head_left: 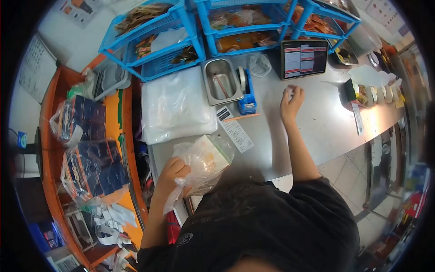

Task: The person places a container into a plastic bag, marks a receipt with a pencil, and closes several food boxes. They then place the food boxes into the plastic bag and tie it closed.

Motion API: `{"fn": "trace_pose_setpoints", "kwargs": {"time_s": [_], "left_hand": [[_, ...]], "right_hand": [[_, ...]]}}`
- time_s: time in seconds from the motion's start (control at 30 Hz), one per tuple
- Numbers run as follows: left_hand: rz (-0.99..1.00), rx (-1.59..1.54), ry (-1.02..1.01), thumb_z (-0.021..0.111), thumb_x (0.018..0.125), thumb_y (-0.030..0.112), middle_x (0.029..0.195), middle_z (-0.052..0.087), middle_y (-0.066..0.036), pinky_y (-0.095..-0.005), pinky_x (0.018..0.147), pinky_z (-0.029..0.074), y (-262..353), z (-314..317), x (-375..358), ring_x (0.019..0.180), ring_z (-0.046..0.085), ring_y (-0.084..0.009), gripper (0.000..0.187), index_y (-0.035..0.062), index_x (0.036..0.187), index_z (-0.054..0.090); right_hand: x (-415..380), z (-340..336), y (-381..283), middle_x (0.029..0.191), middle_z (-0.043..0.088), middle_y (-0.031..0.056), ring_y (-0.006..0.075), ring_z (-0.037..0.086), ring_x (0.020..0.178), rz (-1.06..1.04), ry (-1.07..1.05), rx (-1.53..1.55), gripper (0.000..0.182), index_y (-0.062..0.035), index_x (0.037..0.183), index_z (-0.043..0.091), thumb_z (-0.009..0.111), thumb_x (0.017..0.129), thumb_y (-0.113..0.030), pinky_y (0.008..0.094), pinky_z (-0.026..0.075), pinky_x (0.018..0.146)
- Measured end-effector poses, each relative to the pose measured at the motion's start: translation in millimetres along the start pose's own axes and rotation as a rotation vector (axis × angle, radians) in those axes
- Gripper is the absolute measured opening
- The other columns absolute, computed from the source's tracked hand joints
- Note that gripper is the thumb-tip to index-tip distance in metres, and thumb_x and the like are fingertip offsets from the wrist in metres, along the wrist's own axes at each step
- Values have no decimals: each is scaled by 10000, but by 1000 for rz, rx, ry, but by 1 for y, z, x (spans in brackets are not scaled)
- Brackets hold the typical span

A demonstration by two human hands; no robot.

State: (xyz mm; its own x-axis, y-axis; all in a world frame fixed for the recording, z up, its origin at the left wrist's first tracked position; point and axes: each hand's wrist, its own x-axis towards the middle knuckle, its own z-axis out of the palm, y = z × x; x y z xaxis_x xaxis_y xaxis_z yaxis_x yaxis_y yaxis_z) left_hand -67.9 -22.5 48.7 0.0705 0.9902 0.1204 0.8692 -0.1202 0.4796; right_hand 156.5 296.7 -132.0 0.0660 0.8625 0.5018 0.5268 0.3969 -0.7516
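Observation:
My left hand (174, 172) is closed around the gathered top of a clear plastic bag (192, 174). Inside the bag, a pale box (206, 156) with an orange print lies tilted at the counter's front edge. My right hand (292, 102) is raised over the counter in front of a tablet (304, 59), fingers curled around a small whitish thing I cannot make out. Between the hands, a printed receipt (235, 130) lies on the metal counter (265, 156). Just beyond it stands a blue tape dispenser (247, 104), with a thin orange strip (242, 117) lying in front.
A stack of clear plastic bags (179, 111) lies left of a steel container (222, 84). Blue tiered baskets (167, 45) line the back. Food packages (371, 93) and another receipt (358, 119) sit at right. Bagged dark boxes (95, 170) fill the orange shelf (52, 154) at left.

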Motion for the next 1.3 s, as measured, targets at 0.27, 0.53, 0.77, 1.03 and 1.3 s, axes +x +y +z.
{"fn": "trace_pose_setpoints", "kwargs": {"time_s": [0.27,0.53,0.77,1.03,1.3], "left_hand": [[-29,-10,-30,576,682,40,852,490,-114,-374,786,403,-3,0,-16,904,481,-305,164,40,837,523],[-65,-86,99,599,691,57,816,499,-106,-381,772,403,-3,3,-21,861,504,-303,126,42,789,522],[-57,-106,175,601,747,107,820,506,-111,-380,756,401,-7,11,-23,853,507,-290,112,40,792,524],[-91,-45,336,614,726,123,782,523,-95,-384,741,408,1,17,-33,820,517,-282,113,42,767,547],[-189,-77,351,604,704,105,836,556,-97,-382,774,417,5,23,-35,871,529,-295,141,39,826,577]], "right_hand": [[-10,36,-112,853,567,134,295,548,837,-73,-104,223,46,-42,800,602,579,765,-60,360,450,702],[7,173,-137,876,661,190,323,658,837,-361,-825,-536,117,-16,801,680,591,744,-64,363,545,707],[0,186,-130,962,650,195,331,642,907,-261,-872,-628,184,-18,858,679,513,829,-94,395,535,755],[6,187,-123,925,660,195,318,653,884,-261,-866,-641,170,-22,850,685,552,777,-100,367,545,725],[3,185,-130,1029,629,215,350,613,981,-188,-1016,-627,225,-6,941,669,540,817,-143,401,516,813]]}}
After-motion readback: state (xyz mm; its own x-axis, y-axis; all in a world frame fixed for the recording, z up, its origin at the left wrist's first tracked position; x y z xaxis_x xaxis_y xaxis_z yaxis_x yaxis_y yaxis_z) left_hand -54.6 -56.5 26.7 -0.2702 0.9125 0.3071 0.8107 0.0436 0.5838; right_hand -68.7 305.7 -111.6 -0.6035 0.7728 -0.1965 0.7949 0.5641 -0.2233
